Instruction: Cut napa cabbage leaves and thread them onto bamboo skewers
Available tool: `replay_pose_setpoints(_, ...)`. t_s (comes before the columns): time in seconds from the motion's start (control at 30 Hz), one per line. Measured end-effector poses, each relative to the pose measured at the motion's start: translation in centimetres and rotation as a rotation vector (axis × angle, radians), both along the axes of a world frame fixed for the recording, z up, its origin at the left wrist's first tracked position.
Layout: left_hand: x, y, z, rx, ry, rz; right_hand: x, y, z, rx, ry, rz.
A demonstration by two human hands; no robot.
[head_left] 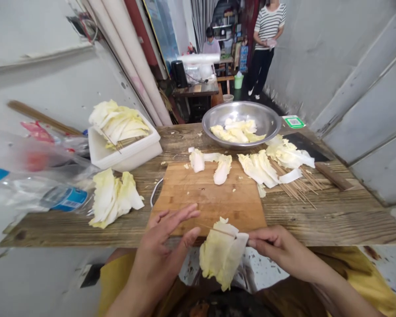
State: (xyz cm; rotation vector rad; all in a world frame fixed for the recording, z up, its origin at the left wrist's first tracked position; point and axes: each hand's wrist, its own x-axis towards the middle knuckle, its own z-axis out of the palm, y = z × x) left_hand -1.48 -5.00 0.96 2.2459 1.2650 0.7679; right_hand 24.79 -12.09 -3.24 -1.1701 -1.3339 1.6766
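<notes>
Napa cabbage leaves [222,257] hang threaded on a thin wooden skewer [214,230] at the front edge of the cutting board [201,198]. My right hand [277,246] is closed around the skewer's right end, beside the white stem of the leaves. To the left of the leaves, my left hand [170,237] is open, its fingers apart and nothing in them, near the skewer's thin left end. On the board's far side lie small pieces of cabbage [222,169]. Loose skewers [300,187] lie on the right, partly under more cabbage leaves [259,167].
Behind the board stands a steel bowl [240,105] holding cabbage. A white bin [127,156] with skewered leaves is at left, near a cabbage bunch [114,198] and a plastic bottle [66,198]. A knife [333,176] lies right. Two people are in the background.
</notes>
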Motion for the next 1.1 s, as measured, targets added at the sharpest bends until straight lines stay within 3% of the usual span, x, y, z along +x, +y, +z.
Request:
replay_pose_setpoints(0.23, 1.8, 0.3, -1.5, -0.317, -0.445, 0.163, -0.5, 0.2, -0.6, -0.03, 0.042, -0.098)
replay_pose_setpoints(0.43, 2.3, 0.3, -1.8, -0.618, -0.292, -0.018, -1.0, 0.4, -0.6, -0.062, 0.113, -0.124)
replay_pose_setpoints(0.53, 2.7, 0.1, -1.8, -0.656, -0.27, -0.112, -1.1, 0.4, -1.1, -0.075, 0.125, -0.118)
replay_pose_setpoints(0.63, 3.0, 0.2, -2.0, -0.633, -0.28, -0.087, -1.3, 0.5, -1.2, -0.039, 0.082, -0.114)
replay_pose_setpoints(0.77, 2.6, 0.7, -1.9, -0.466, -0.253, -0.035, -1.5, 0.1, 0.1, 0.123, -0.066, -0.093)
replay_pose_setpoints(0.97, -0.7, 2.0, 0.3, 0.196, 0.038, 0.157, -0.4, -1.3, 2.1, 0.592, -0.613, -0.06)
replay_pose_setpoints(1.03, -1.0, 2.1, 1.1, 0.389, 0.092, 0.085, -0.1, -1.6, 2.1, 0.69, -0.733, -0.06)
replay_pose_setpoints(1.1, -0.3, 1.8, 1.5, 0.562, 0.154, -0.168, -0.2, -1.7, 2.1, 0.766, -0.853, -0.025)
